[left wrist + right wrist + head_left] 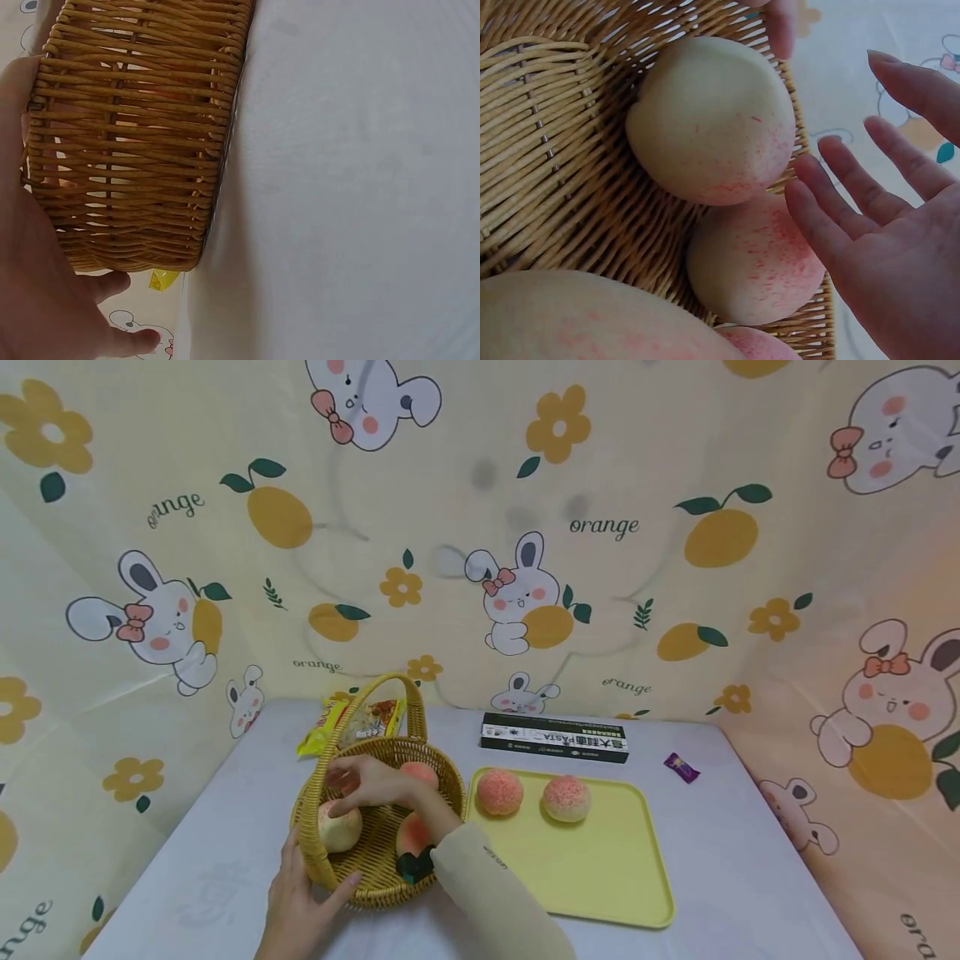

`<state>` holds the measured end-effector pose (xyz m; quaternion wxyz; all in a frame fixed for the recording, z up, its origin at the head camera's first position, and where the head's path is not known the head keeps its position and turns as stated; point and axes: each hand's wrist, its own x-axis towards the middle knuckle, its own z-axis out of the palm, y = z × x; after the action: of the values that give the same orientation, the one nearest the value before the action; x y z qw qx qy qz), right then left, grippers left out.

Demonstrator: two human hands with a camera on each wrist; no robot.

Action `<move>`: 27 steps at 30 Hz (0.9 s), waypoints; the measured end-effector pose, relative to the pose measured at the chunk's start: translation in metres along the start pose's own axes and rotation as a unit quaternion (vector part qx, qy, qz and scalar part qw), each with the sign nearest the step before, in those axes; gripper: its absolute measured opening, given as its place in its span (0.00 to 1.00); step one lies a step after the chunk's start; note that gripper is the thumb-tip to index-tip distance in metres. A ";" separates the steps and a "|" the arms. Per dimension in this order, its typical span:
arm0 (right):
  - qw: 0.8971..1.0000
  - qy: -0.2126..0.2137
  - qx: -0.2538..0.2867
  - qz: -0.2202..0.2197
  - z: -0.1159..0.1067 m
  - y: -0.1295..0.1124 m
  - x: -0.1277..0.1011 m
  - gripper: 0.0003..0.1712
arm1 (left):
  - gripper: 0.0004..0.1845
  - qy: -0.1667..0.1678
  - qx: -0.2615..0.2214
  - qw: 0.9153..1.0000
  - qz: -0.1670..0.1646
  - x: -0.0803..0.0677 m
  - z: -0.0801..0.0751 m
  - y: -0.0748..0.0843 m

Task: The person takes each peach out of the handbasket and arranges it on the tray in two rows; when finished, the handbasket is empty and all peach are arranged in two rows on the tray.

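Note:
A wicker basket [375,893] with a tall handle stands left of centre, holding several pale pink peaches. My right hand [378,781] reaches over the rim into it. In the right wrist view, its fingers [877,196] are spread and hold nothing, beside a pale peach [712,124] and a pinker peach [754,259]. My left hand [300,893] rests against the basket's near left side. In the left wrist view, its thumb side lies along the rim and two straight fingers [135,342] extend past the wickerwork [135,150].
Right of the basket lies a yellow tray [592,868] bearing a pink peach [500,792] and a paler peach [567,799]. Behind are a black pasta box [553,747] and a yellow food packet [318,731]. A small purple wrapped sweet [682,767] lies far right.

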<state>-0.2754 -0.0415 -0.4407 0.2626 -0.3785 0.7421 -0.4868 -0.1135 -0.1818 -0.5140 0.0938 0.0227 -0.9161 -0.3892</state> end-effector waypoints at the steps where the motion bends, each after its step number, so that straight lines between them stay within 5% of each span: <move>1: 1.000 -0.002 -0.002 0.000 0.000 0.000 0.000 0.25 | 0.52 -0.001 0.000 1.000 -0.001 0.000 0.000 0.000; 12: 0.994 -0.032 -0.108 0.008 0.006 0.001 0.003 0.27 | 0.54 0.003 0.005 1.000 -0.001 -0.001 0.000 0.002; 27: 0.983 -0.089 -0.157 0.017 0.004 0.009 0.005 0.35 | 0.55 -0.003 0.014 1.000 -0.011 -0.001 0.000 0.004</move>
<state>-0.2778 -0.0455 -0.4509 0.2731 -0.4439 0.7896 -0.3239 -0.1126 -0.1783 -0.5112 0.0865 0.0331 -0.9213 -0.3778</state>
